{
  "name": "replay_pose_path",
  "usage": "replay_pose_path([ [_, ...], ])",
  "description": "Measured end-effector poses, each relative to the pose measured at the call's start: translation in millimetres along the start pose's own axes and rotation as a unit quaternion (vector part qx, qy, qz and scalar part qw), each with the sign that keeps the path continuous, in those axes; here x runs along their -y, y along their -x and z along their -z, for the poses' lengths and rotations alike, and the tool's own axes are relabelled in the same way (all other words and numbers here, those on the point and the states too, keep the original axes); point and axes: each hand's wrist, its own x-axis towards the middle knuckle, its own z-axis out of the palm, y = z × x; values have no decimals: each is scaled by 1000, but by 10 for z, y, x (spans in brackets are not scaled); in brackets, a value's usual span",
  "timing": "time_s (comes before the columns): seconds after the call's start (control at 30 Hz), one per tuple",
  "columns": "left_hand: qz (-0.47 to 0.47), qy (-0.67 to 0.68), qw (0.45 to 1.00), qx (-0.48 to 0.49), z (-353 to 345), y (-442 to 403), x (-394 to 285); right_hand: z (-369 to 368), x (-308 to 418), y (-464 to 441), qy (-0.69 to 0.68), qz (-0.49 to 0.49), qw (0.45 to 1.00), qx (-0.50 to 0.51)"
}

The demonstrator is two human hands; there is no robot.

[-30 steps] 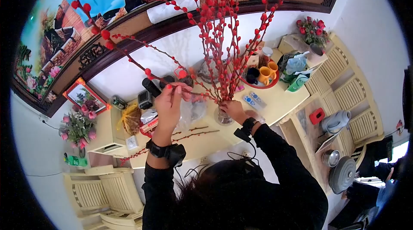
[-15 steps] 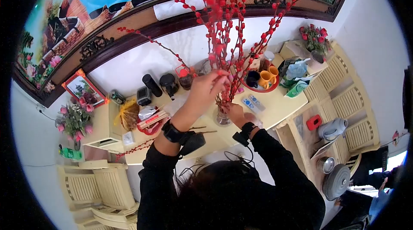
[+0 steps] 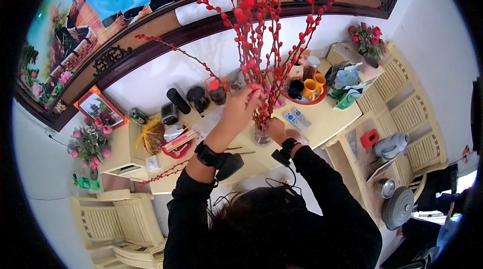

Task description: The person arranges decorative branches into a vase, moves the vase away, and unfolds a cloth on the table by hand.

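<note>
Long branches set with red berries (image 3: 246,42) rise from a clear glass vase (image 3: 261,139) on the cream table. My left hand (image 3: 240,109) is raised among the stems above the vase, its fingers closed in a pinch on a red berry branch. Lower down, my right hand (image 3: 276,131) is closed around the stems just over the vase's mouth. One branch (image 3: 176,48) leans far out to the left, its lower end hidden behind my left hand. More berry branches (image 3: 163,174) lie along the table's front left edge.
A red-rimmed tray (image 3: 306,99) with yellow and dark mugs stands right of the vase, near blue-and-white packets (image 3: 297,118). To the left are a red basket (image 3: 177,149), a yellow bag (image 3: 152,137) and a black cylinder (image 3: 178,100). A framed picture (image 3: 289,5) hangs behind the branches.
The view has shifted slightly. My left hand has come down a little and nearer the stems; my right hand keeps its hold above the vase. The branches stand slightly closer together.
</note>
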Motion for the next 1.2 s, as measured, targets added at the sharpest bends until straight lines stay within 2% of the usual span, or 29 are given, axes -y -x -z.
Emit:
replay_pose_path([
  [0.13, 15, -13, 999, -30, 52, -29, -16, -6, 23, -19, 25, 13, 1000, -3],
  [0.23, 31, 26, 999, -31, 67, -7, 4, -66, 42, -42, 47, 1, 998, 40],
  [0.33, 23, 0, 999, -31, 40, 18, 49, -72, 82, -25, 38, 32, 999, -15],
  [0.43, 11, -4, 999, -30, 21, -4, 39, -60, 47, -36, 86, 41, 995, 6],
  [0.53, 41, 22, 999, -13, -13, 3, 101, -63, 18, -25, 90, 24, 995, 35],
  [0.67, 33, 10, 999, -9, -6, 50, 172, -73, -23, -19, 95, -13, 993, 76],
  [0.73, 38, 8, 999, -8, 24, 73, 239, 143, 116, -5, 95, -37, 991, 86],
  [0.83, 33, 35, 998, -36, 60, 78, 193, 345, 192, -1, -34, -60, 997, 22],
  [0.87, 41, 37, 998, -36, 73, 77, 196, 523, 260, 19, -70, -91, 993, 39],
  [0.97, 60, 37, 997, -37, 121, 32, 209, 481, 89, 10, -315, -96, 944, 0],
  [1.07, 68, 32, 997, -37, 138, 7, 186, 653, 223, 2, -371, 31, 928, -36],
  [1.17, 56, 42, 997, -45, 127, -26, 245, 733, 249, -25, -423, -77, 900, 74],
  [1.2, 50, 43, 997, -46, 134, -26, 255, 790, 300, -26, -522, -107, 843, 77],
])
